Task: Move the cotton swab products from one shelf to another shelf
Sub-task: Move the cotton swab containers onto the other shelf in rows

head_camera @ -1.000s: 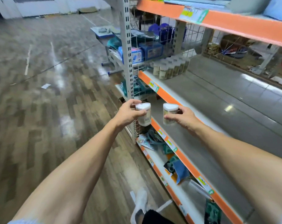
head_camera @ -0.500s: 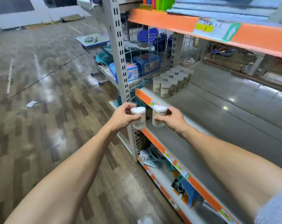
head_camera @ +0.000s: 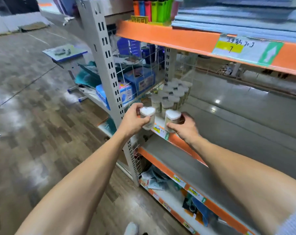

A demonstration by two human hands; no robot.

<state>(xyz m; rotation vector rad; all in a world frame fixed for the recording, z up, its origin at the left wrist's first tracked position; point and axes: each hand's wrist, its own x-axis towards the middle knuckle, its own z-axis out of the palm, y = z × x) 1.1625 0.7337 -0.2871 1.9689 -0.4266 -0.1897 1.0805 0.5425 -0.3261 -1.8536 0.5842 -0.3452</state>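
A person's left hand (head_camera: pixel 132 122) and right hand (head_camera: pixel 184 127), at the centre of the frame, each grip one heart-shaped tub of cotton swabs, fingers wrapped round the clear walls. Over the past second both hands have risen from in front of the lower orange-edged shelf to the front lip of the middle shelf (head_camera: pixel 237 116), and the view has tipped up with them. The left tub (head_camera: pixel 148 118) hangs just outside the shelf edge, near the grey slotted upright (head_camera: pixel 108 65); the right tub (head_camera: pixel 172 120) is over the shelf's front lip, both upright and neither yet set down. By the look of it the carry is nearly over and placement is the step in hand.

Both tubs appear packed full, white swab tips showing at the top through the lid. Just beyond them, toward the centre of the frame, a cluster of like tubs (head_camera: pixel 173 96) stands in close rows at the shelf's left end against the wire divider (head_camera: pixel 140 70), which suggests earlier loads landed there. Behind the wire, centre left, sit blue boxes (head_camera: pixel 138 80). On the top shelf, upper centre, a display carton holds coloured lighters (head_camera: pixel 152 9), beside stacked blue sheets (head_camera: pixel 237 17) at upper right.
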